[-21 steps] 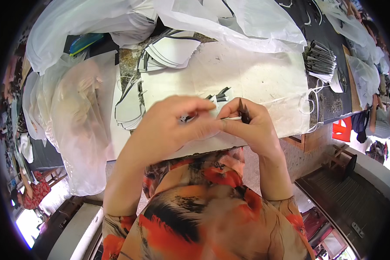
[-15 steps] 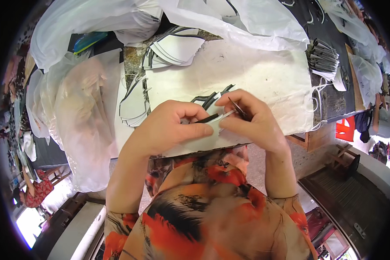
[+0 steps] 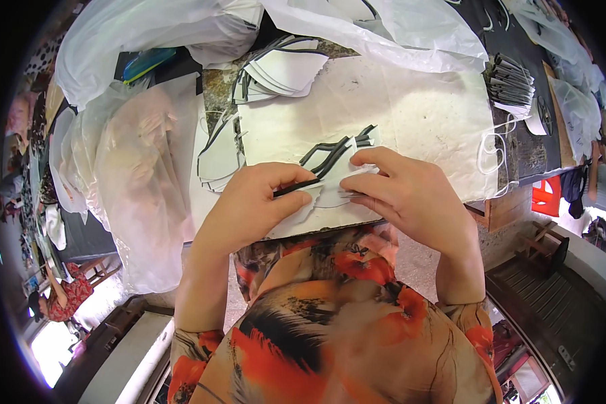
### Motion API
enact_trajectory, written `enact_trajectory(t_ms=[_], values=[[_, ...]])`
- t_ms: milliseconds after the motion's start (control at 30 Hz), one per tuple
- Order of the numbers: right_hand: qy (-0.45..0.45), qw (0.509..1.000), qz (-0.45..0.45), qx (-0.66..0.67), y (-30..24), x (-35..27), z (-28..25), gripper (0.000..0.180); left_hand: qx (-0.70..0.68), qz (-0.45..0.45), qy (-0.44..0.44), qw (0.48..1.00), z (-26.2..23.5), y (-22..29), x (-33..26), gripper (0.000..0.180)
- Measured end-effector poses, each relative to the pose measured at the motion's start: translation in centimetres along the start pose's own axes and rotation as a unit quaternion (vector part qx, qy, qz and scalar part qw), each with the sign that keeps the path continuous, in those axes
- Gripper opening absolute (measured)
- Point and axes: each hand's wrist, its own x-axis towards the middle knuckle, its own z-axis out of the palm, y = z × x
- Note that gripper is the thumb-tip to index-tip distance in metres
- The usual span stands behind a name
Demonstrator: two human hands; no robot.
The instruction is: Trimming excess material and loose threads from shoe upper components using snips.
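White table [image 3: 438, 108]: two hands, one black strip [image 3: 296, 188].

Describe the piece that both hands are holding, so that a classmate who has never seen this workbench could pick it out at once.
Start at the white work board in the middle of the bench, then drop to its near edge. There the left hand and right hand pinch a flat white cut piece with black zigzag edging. Unlike the stacked white pieces farther back, it is held alone.

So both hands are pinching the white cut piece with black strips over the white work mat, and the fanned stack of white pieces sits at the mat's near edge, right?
Not quite. In the head view the fanned stack of white pieces lies at the far edge of the white work mat. The left hand and right hand do pinch the white cut piece.
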Motion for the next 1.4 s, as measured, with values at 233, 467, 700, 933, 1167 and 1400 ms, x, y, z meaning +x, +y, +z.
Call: enact_trajectory(t_ms=[233, 467, 700, 933, 1167, 1400], values=[[-0.041, 0.995, 0.017, 0.085, -0.7, 0.2, 0.7, 0.017, -0.098, -0.024, -0.025, 0.995, -0.3, -1.5, -0.4, 0.026], [-0.005, 0.999, -0.005, 0.053, -1.1, 0.6, 1.4, 0.013, -0.139, -0.049, -0.049, 0.988, -0.7, -1.9, -0.4, 0.026], [-0.01, 0.998, 0.038, 0.046, -1.8, 0.5, 1.1, 0.023, -0.288, -0.035, -0.081, 0.954, -0.6, -2.5, -0.9, 0.029], [-0.006, 0.988, 0.065, 0.143, -2.1, 0.4, 1.1, 0.023, -0.356, -0.01, -0.093, 0.93, 0.3, -3.0, -1.2, 0.033], [0.01, 0.967, 0.099, 0.235, -2.0, 0.4, 1.8, 0.024, -0.359, -0.013, -0.069, 0.931, 1.7, -2.6, -1.7, 0.034], [-0.012, 0.953, 0.095, 0.288, -1.5, 0.6, 2.6, 0.026, -0.347, -0.005, -0.046, 0.937, 2.0, -2.8, -1.9, 0.034]])
